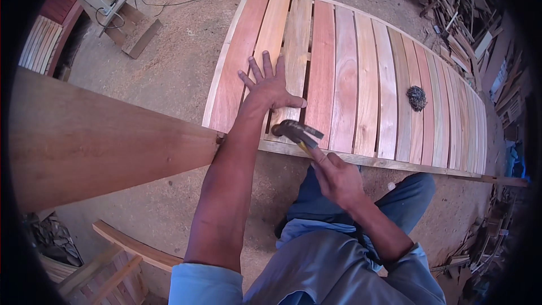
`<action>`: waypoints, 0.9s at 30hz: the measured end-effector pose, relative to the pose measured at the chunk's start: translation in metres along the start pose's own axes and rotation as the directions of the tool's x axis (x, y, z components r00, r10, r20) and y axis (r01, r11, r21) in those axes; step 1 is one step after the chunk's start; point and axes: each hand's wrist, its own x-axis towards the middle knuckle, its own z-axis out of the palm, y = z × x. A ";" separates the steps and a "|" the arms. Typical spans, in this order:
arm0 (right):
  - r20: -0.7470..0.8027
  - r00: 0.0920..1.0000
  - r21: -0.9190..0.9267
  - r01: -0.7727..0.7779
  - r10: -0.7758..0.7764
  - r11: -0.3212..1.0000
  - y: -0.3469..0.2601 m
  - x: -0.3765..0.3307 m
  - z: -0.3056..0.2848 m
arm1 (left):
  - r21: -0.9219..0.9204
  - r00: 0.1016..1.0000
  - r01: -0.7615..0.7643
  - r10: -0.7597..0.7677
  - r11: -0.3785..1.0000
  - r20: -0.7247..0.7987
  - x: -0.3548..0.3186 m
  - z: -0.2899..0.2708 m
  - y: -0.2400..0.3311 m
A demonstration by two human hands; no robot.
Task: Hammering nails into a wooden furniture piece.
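A long panel of pinkish and yellowish wooden slats (344, 79) in a pale frame lies in front of me. My left hand (267, 89) rests flat on the slats near the panel's left end, fingers spread and thumb out to the right. My right hand (337, 178) grips a claw hammer (296, 131) by its yellow handle, close to the head. The hammer's face is over the near end of a slat, just below my left hand; whether it touches the wood I cannot tell. A dark pile of nails (416, 98) sits on the slats farther right.
A thick wooden beam (113, 138) reaches in from the left to the panel's near left corner. Scrap wood (474, 39) is heaped at the right. A wooden stand (127, 28) with a cable is at the far left, and a slatted frame (118, 260) lies lower left.
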 end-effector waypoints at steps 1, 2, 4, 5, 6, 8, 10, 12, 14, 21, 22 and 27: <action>0.001 1.000 0.004 0.009 -0.009 1.000 0.001 -0.001 0.001 | -0.020 1.000 -0.010 0.010 1.000 -0.006 0.000 0.001 0.001; -0.171 0.983 0.114 0.092 -0.072 0.989 0.000 -0.004 0.001 | -0.040 1.000 -0.021 0.020 0.999 -0.012 0.000 0.001 0.001; -0.441 0.884 0.209 0.271 -0.157 0.940 -0.006 -0.012 -0.001 | -0.050 0.999 -0.028 0.026 0.998 -0.030 0.001 -0.002 -0.001; -0.439 0.886 0.212 0.263 -0.149 0.941 -0.009 -0.013 -0.002 | -0.053 0.999 -0.025 0.023 0.998 -0.028 -0.002 -0.001 -0.002; -0.223 0.968 0.111 0.142 -0.115 0.984 -0.010 -0.011 -0.004 | -0.054 0.999 -0.024 0.022 0.998 -0.034 0.000 -0.002 -0.003; 0.007 1.000 -0.018 -0.012 0.012 1.000 -0.011 -0.006 0.004 | -0.049 0.999 -0.033 0.031 0.998 -0.031 -0.001 0.001 -0.003; -0.110 0.993 0.081 0.040 -0.031 0.996 -0.008 -0.012 0.006 | -0.021 1.000 -0.005 0.005 1.000 0.013 -0.006 0.003 -0.003; -0.226 0.973 0.177 0.093 -0.051 0.980 -0.006 -0.017 0.007 | -0.024 1.000 -0.010 0.010 1.000 -0.005 -0.001 -0.003 -0.003; -0.193 0.978 0.135 0.110 -0.083 0.985 -0.008 -0.020 0.006 | -0.025 1.000 -0.023 0.023 0.999 -0.017 -0.003 -0.005 -0.004; -0.017 1.000 0.120 -0.016 0.018 0.993 -0.003 -0.023 0.010 | 0.044 0.989 -0.106 0.110 0.993 -0.096 0.015 0.007 -0.006; 0.111 0.992 0.049 -0.071 0.065 0.996 -0.012 -0.015 0.007 | 0.069 0.976 -0.151 0.160 0.986 -0.148 0.024 0.012 -0.035; -0.105 0.994 0.282 -0.008 0.039 0.959 0.035 -0.082 0.004 | 0.046 0.995 0.019 -0.015 0.999 -0.098 -0.014 0.002 0.008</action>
